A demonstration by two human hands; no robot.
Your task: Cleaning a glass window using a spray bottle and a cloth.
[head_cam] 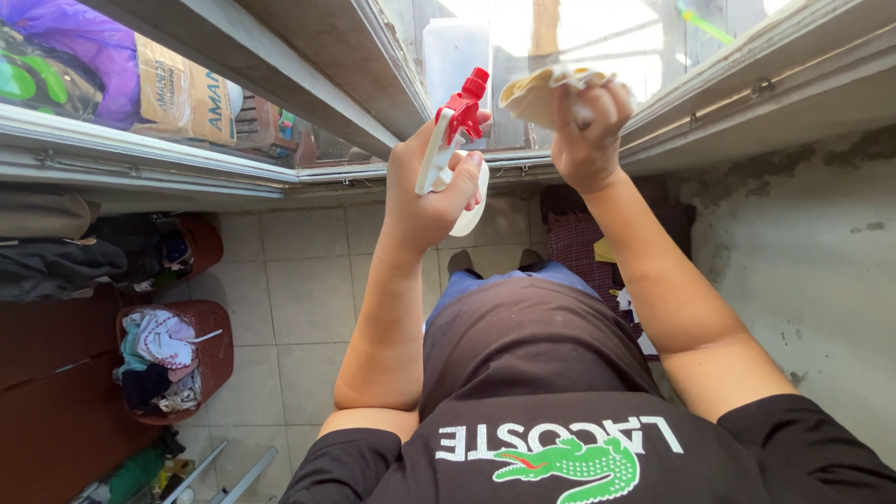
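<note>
Your left hand (425, 201) is gripping the spray bottle (455, 149), fingers wrapping the neck just below the red trigger head and the white body showing past the palm. Judging by its look, the bottle is rigid plastic, light to moderate depending on fill, which cannot be read here. The neck is the correct place to hold it: it is narrow enough to close the fingers around, and it is keeping the forefinger within reach of the trigger. The wall is likely becoming slippery wherever liquid is running down it, so you are better served by a firm wrap than by a fingertip pinch.

Your right hand (586, 131) is clenching around a pale cloth (541, 93), bunched and pressing toward the window pane (597, 37) directly beyond the knuckles. The cloth is soft and limp, weighs very little, and is offering no fixed grasp point; a gathered fistful, as you are holding it now, is giving the most control.

Beyond both hands, the grey window frame (308, 103) is running left and right of the glass. Below the forearms, a tiled floor (299, 289) is showing, and down to the left of the left elbow a brown basket (217, 359) is holding crumpled clothes.
</note>
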